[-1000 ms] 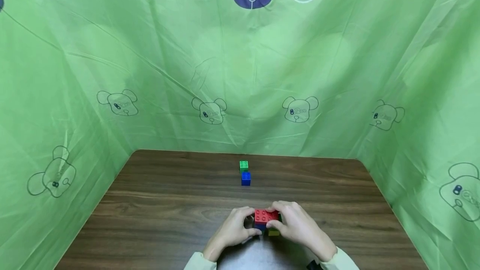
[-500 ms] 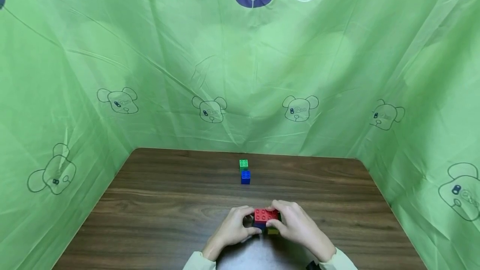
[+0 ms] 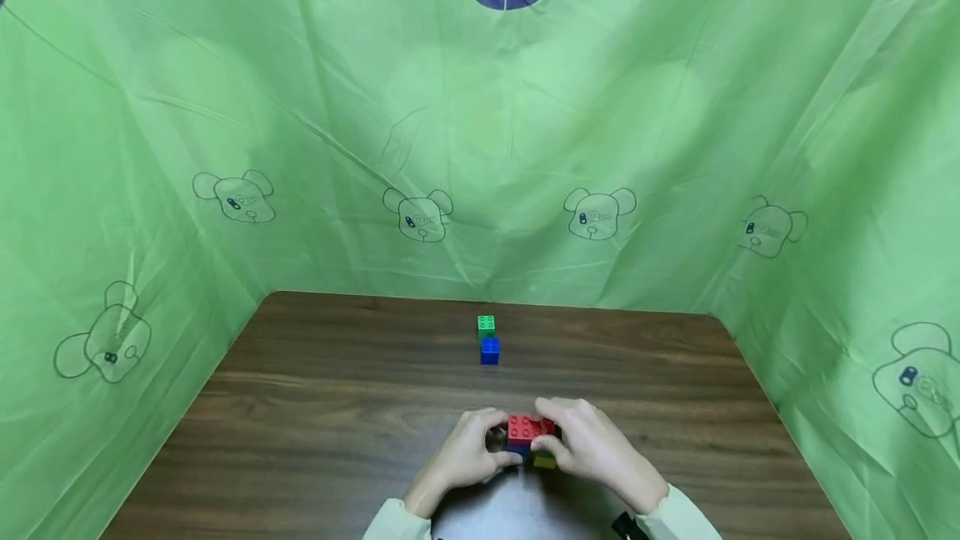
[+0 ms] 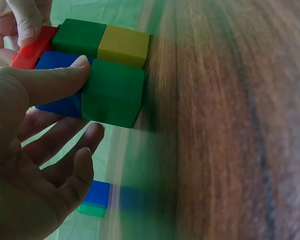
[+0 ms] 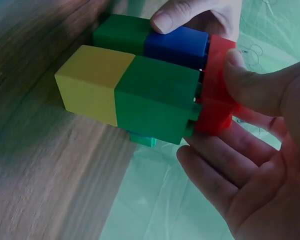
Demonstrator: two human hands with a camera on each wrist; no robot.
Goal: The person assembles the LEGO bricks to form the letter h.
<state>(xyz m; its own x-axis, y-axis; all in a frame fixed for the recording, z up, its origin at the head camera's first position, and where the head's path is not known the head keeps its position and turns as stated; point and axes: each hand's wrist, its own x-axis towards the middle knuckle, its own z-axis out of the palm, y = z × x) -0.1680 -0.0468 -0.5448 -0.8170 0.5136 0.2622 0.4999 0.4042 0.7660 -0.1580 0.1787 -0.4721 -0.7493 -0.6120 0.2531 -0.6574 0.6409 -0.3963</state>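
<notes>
Two short brick columns stand side by side on the table, bridged by a red toy brick (image 3: 520, 427). The left column has a blue brick (image 5: 177, 44) over a green brick (image 4: 112, 92); the right has another green brick (image 5: 155, 97) over a yellow brick (image 5: 92, 82). In the right wrist view, studs show in a gap between the right column and the red brick. My left hand (image 3: 467, 450) grips the blue brick, thumb on its near side. My right hand (image 3: 596, 444) pinches the red brick between thumb and fingers, which partly cover it.
Farther back on the wooden table (image 3: 337, 382) are a loose blue brick (image 3: 490, 351) and, just behind it, a light green brick (image 3: 486, 326). Green printed cloth (image 3: 480, 257) rises along the table's back and sides.
The head view has tipped slightly downward, so the scene sits a little higher in it. Both hands keep their holds, with hardly any visible movement of the bricks.
</notes>
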